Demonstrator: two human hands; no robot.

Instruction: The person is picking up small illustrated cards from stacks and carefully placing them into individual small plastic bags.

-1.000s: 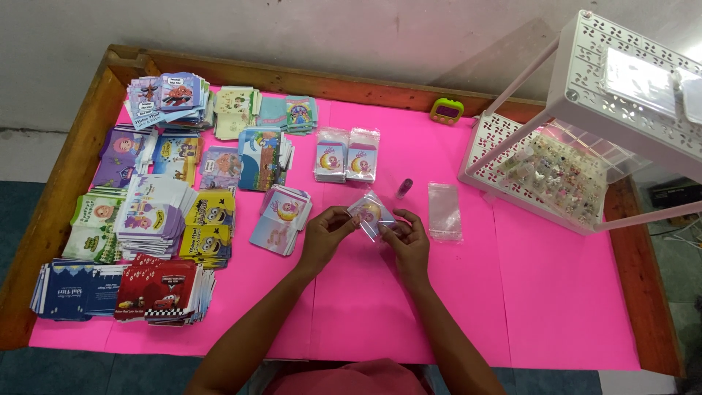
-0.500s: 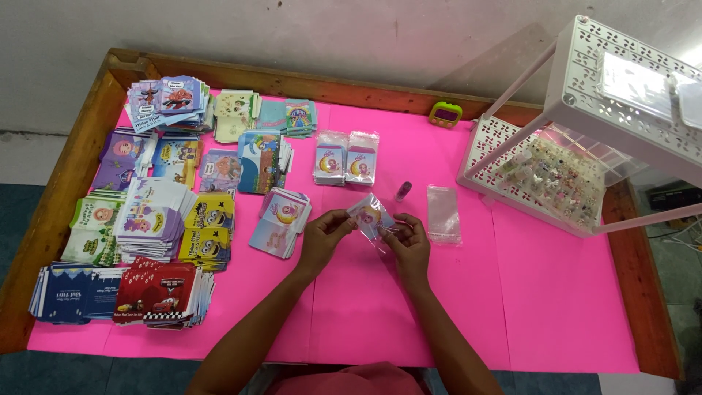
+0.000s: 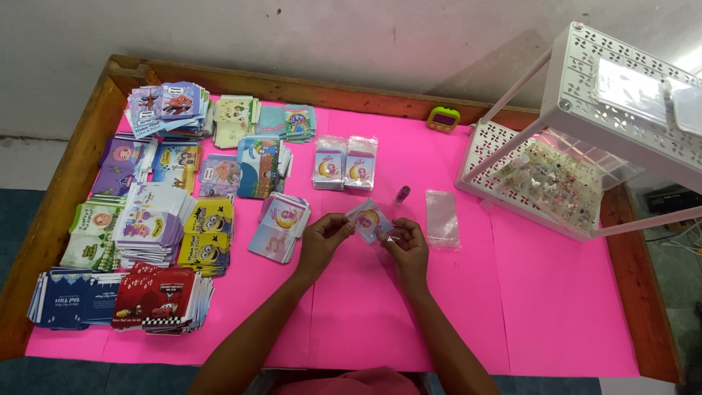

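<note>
Seen from above, a person sits at a pink worktop (image 3: 556, 307) with a wooden rim. Both hands meet near the middle, just above the surface. The left hand (image 3: 322, 238) pinches the left edge of a small card (image 3: 368, 219) with a pink picture; the right hand (image 3: 406, 247) holds a clear sleeve (image 3: 386, 235) at the card's lower right corner, grip closed on it. Whether the card is already partly inside the sleeve cannot be told. Doing this well probably means keeping the sleeve's mouth open with the right fingertips and the card flat and square to it. Just right lie an empty clear bag (image 3: 443, 217) and a small purple tube (image 3: 401, 195). Card stacks (image 3: 157, 219) fill the left side; a white rack (image 3: 585, 139) stands far right.
</note>
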